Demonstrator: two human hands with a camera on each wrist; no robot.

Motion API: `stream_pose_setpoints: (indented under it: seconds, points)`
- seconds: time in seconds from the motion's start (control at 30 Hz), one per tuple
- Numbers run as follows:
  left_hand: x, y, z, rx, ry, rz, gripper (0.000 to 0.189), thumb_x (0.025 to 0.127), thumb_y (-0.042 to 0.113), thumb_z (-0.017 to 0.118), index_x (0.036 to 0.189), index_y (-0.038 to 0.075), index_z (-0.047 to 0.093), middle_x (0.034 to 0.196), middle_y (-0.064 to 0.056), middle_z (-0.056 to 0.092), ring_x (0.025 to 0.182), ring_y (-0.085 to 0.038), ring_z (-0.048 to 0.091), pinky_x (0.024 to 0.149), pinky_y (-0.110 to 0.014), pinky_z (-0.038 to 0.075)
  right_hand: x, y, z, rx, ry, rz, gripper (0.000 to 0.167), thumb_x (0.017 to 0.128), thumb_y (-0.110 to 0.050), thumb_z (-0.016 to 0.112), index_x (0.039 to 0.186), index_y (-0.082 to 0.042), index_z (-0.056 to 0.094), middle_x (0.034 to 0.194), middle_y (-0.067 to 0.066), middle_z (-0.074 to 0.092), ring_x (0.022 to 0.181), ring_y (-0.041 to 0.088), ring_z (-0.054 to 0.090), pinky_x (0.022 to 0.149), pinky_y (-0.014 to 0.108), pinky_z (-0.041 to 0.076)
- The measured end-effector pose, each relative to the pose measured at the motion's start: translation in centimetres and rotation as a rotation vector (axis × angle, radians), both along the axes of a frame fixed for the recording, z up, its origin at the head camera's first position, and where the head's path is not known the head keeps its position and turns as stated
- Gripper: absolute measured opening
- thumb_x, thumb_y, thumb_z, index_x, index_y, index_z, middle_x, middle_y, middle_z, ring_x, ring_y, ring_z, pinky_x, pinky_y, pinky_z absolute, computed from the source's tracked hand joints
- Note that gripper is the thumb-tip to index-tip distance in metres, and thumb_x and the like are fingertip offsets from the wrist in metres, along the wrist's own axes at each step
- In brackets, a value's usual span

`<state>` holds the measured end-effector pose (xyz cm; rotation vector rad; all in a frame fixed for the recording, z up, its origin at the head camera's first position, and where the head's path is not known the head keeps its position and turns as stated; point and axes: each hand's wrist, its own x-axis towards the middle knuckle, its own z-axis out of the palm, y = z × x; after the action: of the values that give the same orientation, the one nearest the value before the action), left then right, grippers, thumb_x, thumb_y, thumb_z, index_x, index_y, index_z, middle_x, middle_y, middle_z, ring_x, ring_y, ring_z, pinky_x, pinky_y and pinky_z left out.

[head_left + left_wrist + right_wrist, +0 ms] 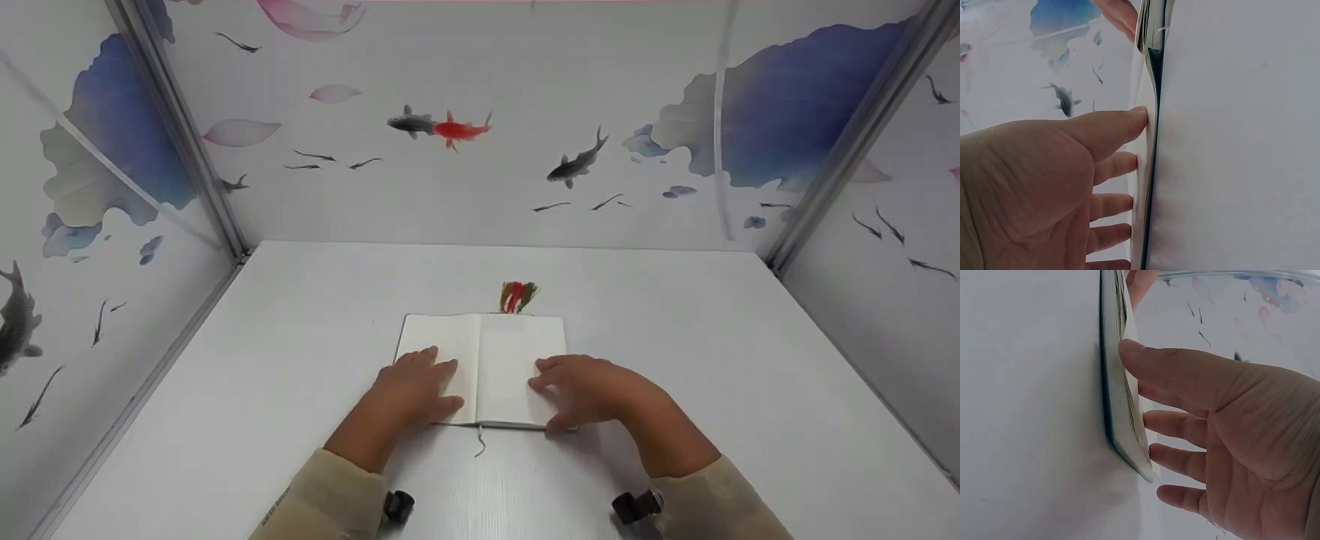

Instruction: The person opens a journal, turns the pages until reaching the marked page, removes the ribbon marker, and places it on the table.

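Observation:
An open notebook (514, 375) with blank cream pages lies on the white table. My left hand (416, 386) rests its spread fingertips on the left page, thumb near the lower edge; in the left wrist view the fingers of this left hand (1044, 180) are straight against the paper. Over the right page is my right hand (592, 386). Its thumb touches the page edges at the lower side, as the right wrist view shows of the right hand (1230, 416), with the other fingers extended along the page. A thin ribbon (481, 442) hangs out below the spine.
A red and green tassel (517, 297) sticks out past the notebook's far edge. White panels printed with fish and petals enclose the white table (300, 292) at the back and both sides. Black straps (399, 507) show at the wrists.

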<state>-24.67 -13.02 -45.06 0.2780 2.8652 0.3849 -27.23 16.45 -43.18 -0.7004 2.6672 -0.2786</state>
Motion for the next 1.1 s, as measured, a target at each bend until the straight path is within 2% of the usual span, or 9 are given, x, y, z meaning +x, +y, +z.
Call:
stream_pose_setpoints:
  seconds: [0.13,0.37,0.57,0.77,0.8,0.87,0.97,1.03,1.1]
  points:
    - [0.06,0.04,0.1,-0.002,-0.004,0.001,0.069,0.103,0.049,0.065,0.163,0.021,0.047,0.175,-0.015,0.034,0.163,-0.039,0.032,0.127,-0.066,0.033,0.19,-0.05,0.23,-0.007,-0.003,0.013,0.073,0.08,-0.038,0.094,0.147,-0.023,0.068,0.165,-0.002,0.053,0.158,0.03,0.043,0.128,0.056,0.037]
    - [0.07,-0.03,0.27,-0.003,-0.004,-0.009,0.068,0.104,0.049,0.064,0.163,0.021,0.047,0.175,-0.015,0.034,0.163,-0.039,0.031,0.127,-0.066,0.033,0.26,-0.03,0.64,-0.008,-0.009,0.005,0.06,0.084,-0.034,0.09,0.141,-0.022,0.073,0.162,-0.002,0.057,0.156,0.029,0.047,0.127,0.054,0.039]
    - [0.06,-0.03,0.23,-0.009,-0.001,-0.01,0.069,0.104,0.049,0.064,0.164,0.021,0.047,0.175,-0.015,0.034,0.163,-0.039,0.032,0.127,-0.065,0.033,0.24,0.32,0.89,-0.039,-0.035,-0.081,0.031,0.097,-0.028,0.077,0.128,-0.027,0.08,0.155,-0.008,0.063,0.151,0.028,0.053,0.124,0.053,0.044]
    - [-0.05,-0.13,0.09,-0.006,-0.003,-0.012,0.069,0.104,0.05,0.065,0.164,0.021,0.047,0.175,-0.014,0.034,0.163,-0.038,0.031,0.126,-0.066,0.033,0.06,0.46,0.67,-0.089,0.031,-0.134,0.031,0.103,-0.023,0.071,0.132,-0.018,0.078,0.139,0.003,0.075,0.137,0.03,0.065,0.117,0.053,0.051]
    - [-0.05,-0.16,0.08,-0.005,0.0,-0.015,0.069,0.104,0.05,0.065,0.163,0.021,0.047,0.175,-0.014,0.034,0.163,-0.038,0.032,0.126,-0.066,0.033,-0.04,0.46,0.57,-0.097,0.041,-0.135,0.029,0.103,-0.023,0.071,0.129,-0.015,0.078,0.131,0.004,0.078,0.13,0.029,0.068,0.113,0.052,0.053]
    - [-0.08,-0.21,0.08,-0.008,0.011,-0.025,0.067,0.103,0.049,0.065,0.162,0.021,0.049,0.174,-0.013,0.037,0.162,-0.038,0.034,0.125,-0.067,0.035,-0.26,0.44,0.49,-0.111,0.065,-0.111,0.018,0.105,-0.024,0.068,0.112,-0.012,0.079,0.106,0.001,0.078,0.11,0.024,0.07,0.102,0.047,0.057]
    - [-0.1,-0.15,0.2,-0.008,0.027,-0.049,0.063,0.103,0.046,0.066,0.159,0.021,0.053,0.171,-0.009,0.043,0.159,-0.038,0.039,0.122,-0.067,0.038,-0.54,0.44,0.37,-0.136,0.102,-0.081,0.022,0.107,-0.025,0.066,0.087,-0.015,0.064,0.077,-0.004,0.055,0.086,0.019,0.058,0.083,0.04,0.05]
    - [-0.18,-0.03,0.22,-0.006,0.035,-0.071,0.059,0.104,0.043,0.066,0.158,0.021,0.055,0.169,-0.006,0.046,0.157,-0.037,0.042,0.122,-0.066,0.04,-0.67,0.45,0.29,-0.146,0.128,-0.053,0.03,0.107,-0.025,0.065,0.081,-0.017,0.053,0.071,-0.005,0.041,0.078,0.017,0.05,0.077,0.038,0.043]
    - [-0.2,0.13,0.23,0.001,0.036,-0.083,0.057,0.105,0.042,0.065,0.157,0.021,0.056,0.169,-0.005,0.047,0.157,-0.037,0.043,0.122,-0.064,0.04,-0.71,0.41,0.24,-0.146,0.146,-0.044,0.032,0.108,-0.026,0.065,0.08,-0.017,0.052,0.071,-0.005,0.04,0.077,0.017,0.049,0.076,0.038,0.041]
